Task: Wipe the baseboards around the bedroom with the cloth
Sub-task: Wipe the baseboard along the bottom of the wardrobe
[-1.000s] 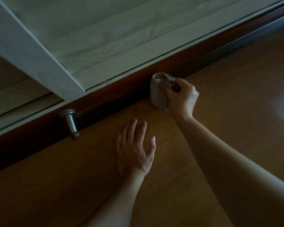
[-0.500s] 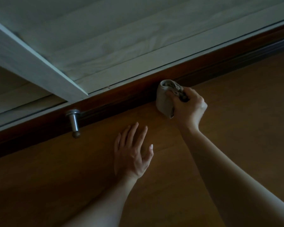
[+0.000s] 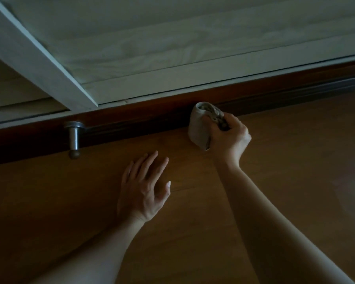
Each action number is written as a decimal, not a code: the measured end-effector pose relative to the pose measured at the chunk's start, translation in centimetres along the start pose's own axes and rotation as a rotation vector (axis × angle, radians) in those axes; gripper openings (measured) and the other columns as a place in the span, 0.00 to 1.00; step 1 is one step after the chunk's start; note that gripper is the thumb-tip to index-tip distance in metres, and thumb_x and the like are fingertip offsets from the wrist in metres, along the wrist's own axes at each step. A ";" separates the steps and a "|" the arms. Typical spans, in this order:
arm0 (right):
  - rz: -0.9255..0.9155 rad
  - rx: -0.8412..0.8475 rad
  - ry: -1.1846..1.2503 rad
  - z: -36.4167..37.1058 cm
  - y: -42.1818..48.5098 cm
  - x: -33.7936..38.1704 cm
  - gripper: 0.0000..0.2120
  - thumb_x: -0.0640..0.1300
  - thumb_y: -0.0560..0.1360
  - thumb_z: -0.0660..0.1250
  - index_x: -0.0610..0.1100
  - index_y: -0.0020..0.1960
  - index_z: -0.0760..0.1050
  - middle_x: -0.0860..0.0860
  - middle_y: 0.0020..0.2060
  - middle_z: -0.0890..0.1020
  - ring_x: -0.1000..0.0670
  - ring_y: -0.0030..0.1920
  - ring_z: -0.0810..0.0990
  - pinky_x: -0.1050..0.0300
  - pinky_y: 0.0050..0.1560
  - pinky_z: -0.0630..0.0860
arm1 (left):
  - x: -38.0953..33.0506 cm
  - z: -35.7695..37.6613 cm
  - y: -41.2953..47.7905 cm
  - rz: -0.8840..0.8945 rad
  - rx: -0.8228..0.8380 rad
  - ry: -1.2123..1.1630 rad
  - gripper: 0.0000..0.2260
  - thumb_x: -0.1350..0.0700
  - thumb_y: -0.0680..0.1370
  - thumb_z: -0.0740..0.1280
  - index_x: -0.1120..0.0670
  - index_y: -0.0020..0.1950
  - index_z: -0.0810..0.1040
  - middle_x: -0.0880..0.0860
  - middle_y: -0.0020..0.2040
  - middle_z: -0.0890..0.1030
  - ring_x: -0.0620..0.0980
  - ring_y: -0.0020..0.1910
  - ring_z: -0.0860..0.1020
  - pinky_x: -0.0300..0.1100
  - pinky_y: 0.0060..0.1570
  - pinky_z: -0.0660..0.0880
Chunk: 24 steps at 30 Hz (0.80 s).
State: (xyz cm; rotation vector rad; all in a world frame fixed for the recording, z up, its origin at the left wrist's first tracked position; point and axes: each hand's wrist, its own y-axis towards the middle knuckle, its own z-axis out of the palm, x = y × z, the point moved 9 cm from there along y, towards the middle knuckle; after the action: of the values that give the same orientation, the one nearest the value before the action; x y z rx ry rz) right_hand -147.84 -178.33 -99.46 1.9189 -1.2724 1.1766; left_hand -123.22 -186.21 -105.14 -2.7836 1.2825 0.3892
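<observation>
Right hand [image 3: 231, 138] gripping bunched cloth [image 3: 201, 128] upright against baseboard [image 3: 148, 117]

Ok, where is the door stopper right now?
Head view, left of centre: the metal door stopper juts from the dark baseboard, up-left of the left hand.

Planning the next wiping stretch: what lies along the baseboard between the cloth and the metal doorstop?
Nothing but bare dark baseboard between the cloth and the doorstop, in the head view. The left hand is over the floor, short of it.
</observation>
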 end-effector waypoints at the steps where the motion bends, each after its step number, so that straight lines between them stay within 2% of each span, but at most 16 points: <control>1: 0.020 -0.021 0.007 -0.6 0.4 -0.4 0.11 0.51 0.74 0.75 0.48 0.53 0.83 0.56 0.45 0.83 0.61 0.45 0.80 0.69 0.44 0.76 | 0.1 0.0 0.0 -0.007 0.005 0.000 0.27 0.37 0.79 0.56 0.43 0.77 0.69 0.50 0.79 0.66 0.54 0.77 0.64 0.57 0.75 0.58; 6: 0.063 -0.089 0.073 -0.9 0.2 -0.9 0.10 0.52 0.73 0.76 0.48 0.51 0.83 0.56 0.44 0.83 0.60 0.45 0.80 0.69 0.43 0.76 | 0.1 0.0 0.0 -0.013 0.021 0.001 0.26 0.37 0.80 0.55 0.42 0.77 0.68 0.50 0.79 0.66 0.53 0.77 0.64 0.57 0.75 0.58; 11: -0.076 0.045 0.001 1.0 -0.4 0.8 0.10 0.49 0.73 0.76 0.47 0.52 0.83 0.56 0.43 0.82 0.64 0.41 0.78 0.75 0.40 0.72 | 0.1 -0.1 -0.1 -0.012 0.038 -0.007 0.26 0.37 0.80 0.55 0.42 0.77 0.69 0.49 0.79 0.66 0.53 0.77 0.64 0.58 0.74 0.61; 13: -0.070 0.045 -0.015 -0.2 0.7 0.3 0.11 0.50 0.73 0.76 0.47 0.53 0.83 0.56 0.45 0.83 0.62 0.44 0.79 0.72 0.42 0.74 | 0.1 0.1 -0.1 -0.011 0.051 0.000 0.26 0.37 0.80 0.54 0.42 0.77 0.68 0.49 0.79 0.66 0.53 0.77 0.64 0.58 0.75 0.60; 16: -0.006 -0.057 -0.005 -3.3 2.5 -1.6 0.11 0.51 0.74 0.75 0.47 0.53 0.83 0.55 0.45 0.84 0.58 0.45 0.81 0.58 0.48 0.81 | 0.2 0.3 -0.1 -0.004 0.067 0.018 0.27 0.36 0.81 0.53 0.42 0.78 0.67 0.49 0.79 0.65 0.53 0.78 0.63 0.58 0.75 0.59; 18: 0.025 -0.135 0.011 -5.2 3.4 -2.3 0.11 0.52 0.73 0.75 0.46 0.51 0.83 0.55 0.43 0.84 0.57 0.44 0.82 0.52 0.49 0.82 | 0.3 0.4 0.0 -0.007 0.071 0.025 0.27 0.36 0.81 0.53 0.42 0.78 0.67 0.49 0.79 0.65 0.53 0.78 0.62 0.58 0.75 0.60; 24: 0.136 -0.297 0.075 -6.7 3.1 -4.3 0.08 0.51 0.74 0.75 0.47 0.47 0.81 0.57 0.41 0.81 0.57 0.44 0.80 0.54 0.50 0.82 | 0.3 0.4 0.0 -0.014 0.082 0.033 0.27 0.36 0.81 0.52 0.42 0.78 0.67 0.48 0.80 0.64 0.52 0.78 0.61 0.58 0.75 0.58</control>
State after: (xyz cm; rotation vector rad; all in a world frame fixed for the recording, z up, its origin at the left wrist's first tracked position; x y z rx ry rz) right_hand -153.88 -172.30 -100.16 1.5818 -1.4655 1.0464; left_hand -123.10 -186.33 -105.56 -2.7408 1.2547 0.2836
